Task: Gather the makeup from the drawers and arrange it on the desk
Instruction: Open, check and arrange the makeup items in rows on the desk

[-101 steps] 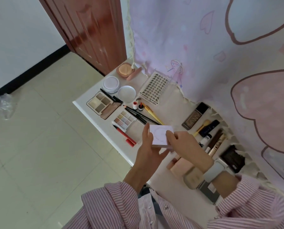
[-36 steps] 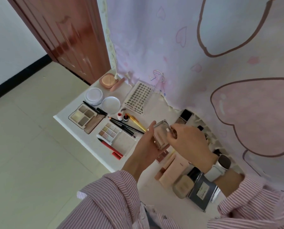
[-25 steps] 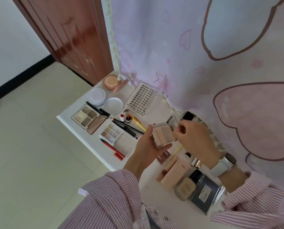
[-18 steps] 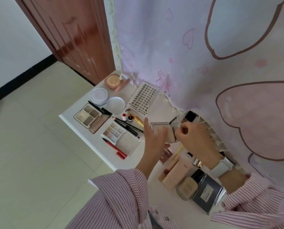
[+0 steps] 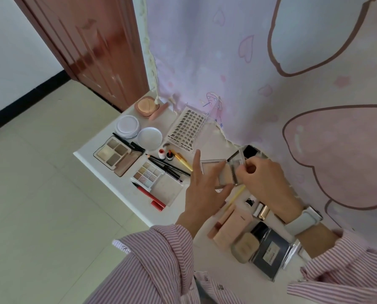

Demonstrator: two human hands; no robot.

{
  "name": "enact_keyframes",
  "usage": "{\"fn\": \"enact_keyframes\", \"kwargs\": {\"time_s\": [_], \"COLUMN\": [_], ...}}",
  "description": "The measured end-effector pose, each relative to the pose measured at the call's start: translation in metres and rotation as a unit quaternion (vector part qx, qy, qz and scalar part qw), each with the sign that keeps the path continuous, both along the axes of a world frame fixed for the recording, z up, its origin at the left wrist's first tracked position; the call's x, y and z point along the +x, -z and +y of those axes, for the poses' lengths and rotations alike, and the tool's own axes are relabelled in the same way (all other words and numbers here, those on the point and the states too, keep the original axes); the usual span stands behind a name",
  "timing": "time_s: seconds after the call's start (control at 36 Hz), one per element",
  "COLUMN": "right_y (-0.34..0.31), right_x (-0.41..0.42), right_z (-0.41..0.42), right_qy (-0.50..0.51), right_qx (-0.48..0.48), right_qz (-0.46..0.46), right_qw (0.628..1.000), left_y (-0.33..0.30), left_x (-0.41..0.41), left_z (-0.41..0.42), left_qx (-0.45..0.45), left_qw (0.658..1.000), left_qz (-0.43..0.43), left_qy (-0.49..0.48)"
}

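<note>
Pink-and-white striped sleeve (image 5: 161, 264), white desk (image 5: 122, 189), red pencil (image 5: 149, 195), lilac curtain (image 5: 205, 62) (pink hearts).

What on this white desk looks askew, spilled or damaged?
Nothing stands out. The open pale powder compact is simply held between the left hand and right hand; the other makeup lies intact on the white desk.

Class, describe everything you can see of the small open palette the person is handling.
The open palette is a small square compact with a pale, silvery frame and beige powder in its base. Its lid is swung open to the right, its inside looking mirrored. It lies low over the white desk. The left hand reaches over its base with straight fingers; the right hand pinches the lid's edge.
</note>
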State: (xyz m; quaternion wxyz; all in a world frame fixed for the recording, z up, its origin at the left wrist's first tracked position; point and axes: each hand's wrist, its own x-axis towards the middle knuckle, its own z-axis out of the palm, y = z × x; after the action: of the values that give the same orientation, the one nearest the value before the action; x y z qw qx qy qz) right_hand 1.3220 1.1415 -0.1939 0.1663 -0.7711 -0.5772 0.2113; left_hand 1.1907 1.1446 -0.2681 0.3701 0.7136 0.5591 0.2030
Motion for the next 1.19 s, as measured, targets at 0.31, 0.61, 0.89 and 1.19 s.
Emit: {"fn": "enact_keyframes", "kwargs": {"time_s": [0.31,0.61,0.89,1.19], "right_y": [0.005,0.027,0.080,0.096], "right_x": [0.002,0.010,0.016,0.016], "right_z": [-0.001,0.013,0.055,0.072], "right_qy": [0.015,0.063,0.194,0.212], "right_qx": [-0.008,-0.034,-0.020,-0.011], "right_qz": [0.005,0.036,0.136,0.174], "right_qw": [1.000,0.997,0.971,0.962], "left_y": [0.011,0.023,0.040,0.042], "left_x": [-0.007,-0.009,-0.012,-0.003], "left_z": [-0.001,-0.001,0.000,0.024], "left_qx": [0.035,0.049,0.047,-0.004], "left_qw": [0.999,0.997,0.969,0.924], "left_qz": [0.006,0.053,0.224,0.307], "left_qy": [-0.015,-0.010,0.093,0.229]}}
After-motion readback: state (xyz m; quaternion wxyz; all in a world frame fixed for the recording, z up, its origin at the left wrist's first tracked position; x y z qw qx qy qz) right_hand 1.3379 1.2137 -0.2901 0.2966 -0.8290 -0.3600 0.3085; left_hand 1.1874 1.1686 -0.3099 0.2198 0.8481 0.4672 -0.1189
